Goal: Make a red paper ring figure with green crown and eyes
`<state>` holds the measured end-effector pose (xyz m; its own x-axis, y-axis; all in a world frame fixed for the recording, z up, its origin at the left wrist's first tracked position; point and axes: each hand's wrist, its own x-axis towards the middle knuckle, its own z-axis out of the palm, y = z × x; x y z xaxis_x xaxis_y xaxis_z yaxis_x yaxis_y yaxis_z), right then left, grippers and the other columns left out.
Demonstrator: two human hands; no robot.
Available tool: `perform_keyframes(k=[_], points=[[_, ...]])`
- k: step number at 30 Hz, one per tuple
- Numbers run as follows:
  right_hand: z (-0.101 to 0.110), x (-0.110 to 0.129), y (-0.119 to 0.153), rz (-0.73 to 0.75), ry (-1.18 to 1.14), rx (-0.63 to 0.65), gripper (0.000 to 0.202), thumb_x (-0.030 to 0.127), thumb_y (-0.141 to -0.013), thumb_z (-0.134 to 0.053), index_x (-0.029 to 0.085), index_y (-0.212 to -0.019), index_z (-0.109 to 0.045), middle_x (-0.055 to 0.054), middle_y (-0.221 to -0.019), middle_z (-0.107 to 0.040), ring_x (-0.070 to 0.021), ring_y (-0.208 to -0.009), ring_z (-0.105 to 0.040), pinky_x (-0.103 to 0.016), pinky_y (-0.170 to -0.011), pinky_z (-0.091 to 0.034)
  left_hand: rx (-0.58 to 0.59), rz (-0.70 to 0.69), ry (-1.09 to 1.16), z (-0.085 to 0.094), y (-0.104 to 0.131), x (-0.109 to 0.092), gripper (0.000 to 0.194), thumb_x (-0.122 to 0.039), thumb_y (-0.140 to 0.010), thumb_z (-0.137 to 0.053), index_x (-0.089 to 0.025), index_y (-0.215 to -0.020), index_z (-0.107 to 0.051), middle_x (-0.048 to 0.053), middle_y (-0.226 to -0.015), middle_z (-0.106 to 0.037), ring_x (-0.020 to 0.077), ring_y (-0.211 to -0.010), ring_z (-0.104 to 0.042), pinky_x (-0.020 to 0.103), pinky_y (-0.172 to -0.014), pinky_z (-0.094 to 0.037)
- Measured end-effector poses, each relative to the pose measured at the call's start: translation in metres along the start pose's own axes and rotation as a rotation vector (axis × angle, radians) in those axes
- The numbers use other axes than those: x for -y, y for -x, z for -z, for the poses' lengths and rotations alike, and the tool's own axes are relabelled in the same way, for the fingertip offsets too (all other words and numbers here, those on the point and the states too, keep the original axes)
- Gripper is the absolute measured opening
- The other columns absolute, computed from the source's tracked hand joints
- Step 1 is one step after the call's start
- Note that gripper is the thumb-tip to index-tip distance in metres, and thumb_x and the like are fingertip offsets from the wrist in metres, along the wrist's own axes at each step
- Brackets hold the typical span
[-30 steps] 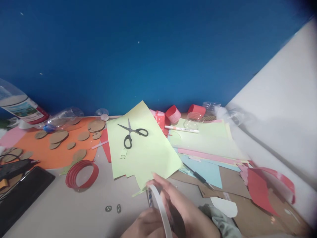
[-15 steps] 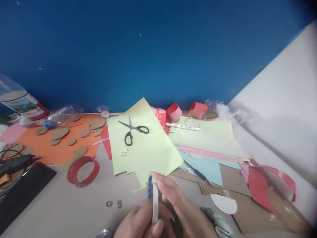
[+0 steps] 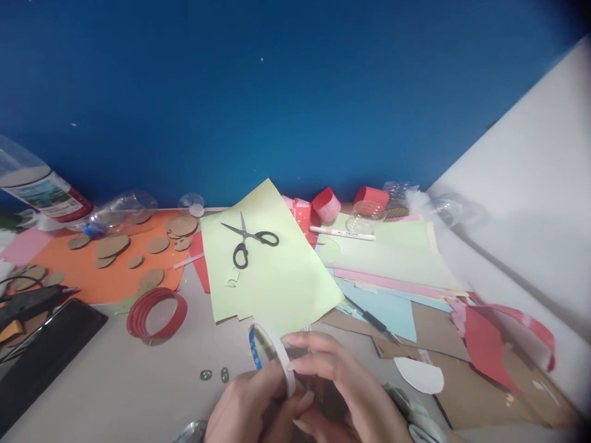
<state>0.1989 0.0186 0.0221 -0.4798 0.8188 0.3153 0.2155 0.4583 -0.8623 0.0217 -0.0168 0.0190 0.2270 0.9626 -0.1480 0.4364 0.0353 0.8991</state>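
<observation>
A narrow white ring (image 3: 279, 354) with a blue patterned inner side is between my hands at the bottom middle. My left hand (image 3: 247, 400) is closed round the near part of the ring, thumb and fingers pressed together. The fingertips of my right hand (image 3: 337, 378) rest on the ring's right side, its fingers curled; part of its grip is hidden. Just beyond lies a pale green sheet (image 3: 281, 283) with black-handled scissors (image 3: 249, 235), blades apart, on top. Two small shiny metal pieces (image 3: 215, 375) lie to the left of my hands.
At left are a red ring (image 3: 157, 314), a black phone-like slab (image 3: 50, 363), a glue gun (image 3: 32, 306) and cardboard discs (image 3: 111, 246) on orange paper. At right lie a craft knife (image 3: 373, 320), a marker (image 3: 342, 233), a white paper piece (image 3: 419, 375) and cardboard (image 3: 480, 400).
The ring has turned and tilted leftward, so its curve and blue inner side show more. My right fingers have slid down along it and bent more.
</observation>
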Motion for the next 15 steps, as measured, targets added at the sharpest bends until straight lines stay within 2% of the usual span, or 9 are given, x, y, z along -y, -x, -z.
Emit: perform_keyframes(k=[3,8,12,15], points=[[-0.0028,0.0014,-0.0013,0.017,0.011,-0.004,0.043,0.006,-0.077,-0.065,0.03,-0.111,-0.054,-0.005,-0.116,-0.064,-0.0135,-0.073,-0.067,-0.021,-0.064,-0.056,0.02,-0.006,-0.001,0.0009,-0.0027,-0.0021,0.013,-0.023,-0.089,-0.058,-0.02,-0.088,-0.071,0.002,-0.073,-0.074,0.0147,-0.062,-0.067,0.017,-0.059,-0.05],[-0.0028,-0.001,-0.0043,0.018,-0.008,0.002,0.044,0.007,-0.078,-0.061,0.028,-0.116,-0.052,-0.004,-0.11,-0.063,-0.0161,-0.082,-0.066,-0.024,-0.07,-0.056,0.081,0.0,0.032,0.0038,-0.0073,-0.0046,0.02,-0.018,-0.087,-0.055,-0.021,-0.098,-0.072,0.003,-0.084,-0.076,0.0172,-0.074,-0.071,0.018,-0.07,-0.053],[-0.0017,-0.0028,-0.0053,0.009,0.026,0.016,0.038,0.009,-0.08,-0.061,0.029,-0.11,-0.05,-0.002,-0.109,-0.062,-0.0128,-0.069,-0.061,-0.024,-0.065,-0.055,0.065,-0.025,0.012,0.0032,-0.007,-0.0036,0.024,-0.014,-0.085,-0.053,-0.021,-0.098,-0.072,0.002,-0.085,-0.076,0.0161,-0.072,-0.07,0.017,-0.068,-0.053],[-0.002,-0.0029,-0.0061,0.005,0.032,0.016,0.033,0.01,-0.081,-0.061,0.029,-0.105,-0.049,-0.002,-0.107,-0.061,-0.0145,-0.076,-0.065,-0.024,-0.065,-0.054,0.034,-0.04,-0.01,0.0016,-0.0062,-0.0021,0.027,-0.009,-0.079,-0.054,-0.021,-0.094,-0.073,0.0,-0.079,-0.075,0.0158,-0.071,-0.07,0.016,-0.065,-0.052]])
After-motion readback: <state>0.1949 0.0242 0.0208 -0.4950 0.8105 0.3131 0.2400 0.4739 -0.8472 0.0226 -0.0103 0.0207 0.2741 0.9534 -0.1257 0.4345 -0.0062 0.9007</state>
